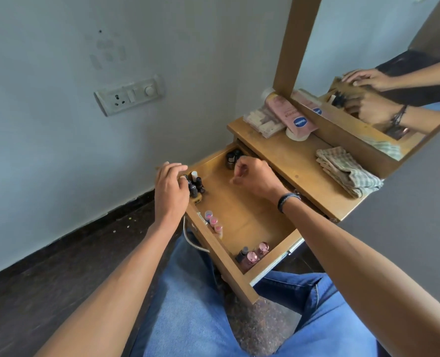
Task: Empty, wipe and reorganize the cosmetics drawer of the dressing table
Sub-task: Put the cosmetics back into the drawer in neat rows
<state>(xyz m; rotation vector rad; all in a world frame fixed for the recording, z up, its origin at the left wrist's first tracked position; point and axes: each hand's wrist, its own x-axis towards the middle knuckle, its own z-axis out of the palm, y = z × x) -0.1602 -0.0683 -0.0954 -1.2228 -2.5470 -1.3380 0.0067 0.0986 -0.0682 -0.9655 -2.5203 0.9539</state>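
Cluttering the brown wooden dressing-table top (298, 161): a pink lotion bottle (288, 112) lying on its side against the mirror frame, a clear plastic box (262, 119) just beside it, and a folded beige checked cloth (347, 171) well apart, near the other end. A wood-framed mirror (368, 47) stands behind them, and a white switchboard (130, 95) is on the wall. Blue jeans (188, 305) sit under the drawer.

The open wooden drawer (252, 217) is pulled out over the lap, its floor mostly bare. Small dark nail-polish bottles (197, 186) stand clustered in the front corner by the left hand. Pink-capped tubes (213, 221) line the front panel. Pink-topped bottles (253, 255) stand upright in the other front corner. A dark bottle (231, 158) stands in the back corner, partly under the table top.

The left hand (171, 186) rests on the drawer's corner rim with fingers spread and fairly straight (the mirror reflection shows this too), touching the dark cluster. The right hand (252, 176), with a black wristband (285, 200), hangs over the back of the drawer with fingers curled, fingertips just beside the dark bottle. Cannot tell whether it pinches anything, and its knuckles hide part of the rear wall.
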